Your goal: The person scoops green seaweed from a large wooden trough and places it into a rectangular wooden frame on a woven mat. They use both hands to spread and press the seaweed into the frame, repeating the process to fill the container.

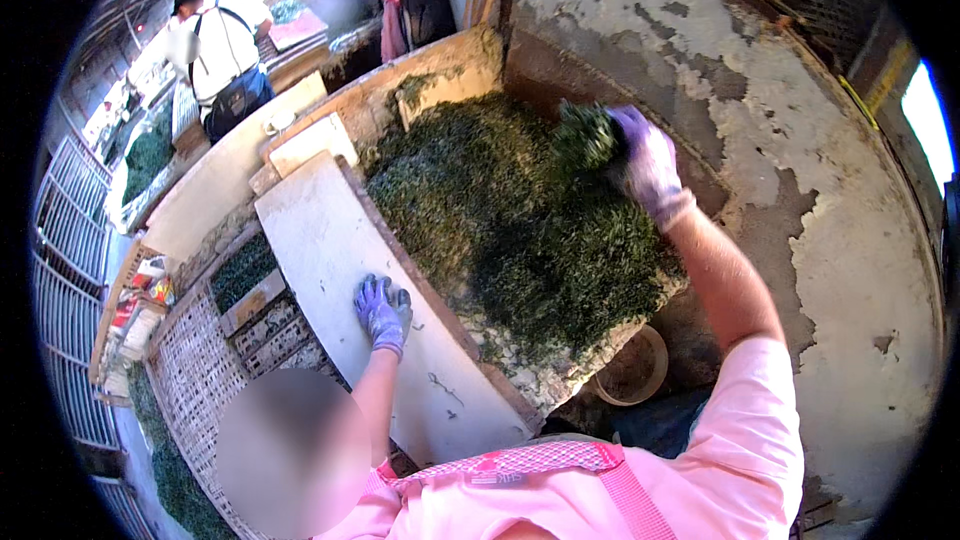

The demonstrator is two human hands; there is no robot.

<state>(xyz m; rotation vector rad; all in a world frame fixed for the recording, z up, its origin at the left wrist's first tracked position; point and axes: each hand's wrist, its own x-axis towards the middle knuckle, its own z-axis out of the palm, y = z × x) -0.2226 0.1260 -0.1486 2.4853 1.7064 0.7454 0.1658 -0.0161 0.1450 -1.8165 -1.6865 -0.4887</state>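
Note:
My right hand (651, 154), in a purple and pale glove, grips a clump of green plant material (585, 136) at the far right of a large heap. The clump looks blurred. Below and left of it spreads the heap of dark green plant material (510, 217), lying on a rough, pale surface against the wall. My left hand (382, 311), in a purple glove with darker fingertips, rests palm down on a long white board (341, 240). Its fingers are apart and hold nothing. A few green scraps lie on the board beside that hand.
A peeling wall (750, 112) rises on the right. Under the heap's near edge stands a round bucket (637, 367). Woven racks (195, 352) and a compartment of greens (244, 270) lie left of the board. A person (225, 52) stands at the far left.

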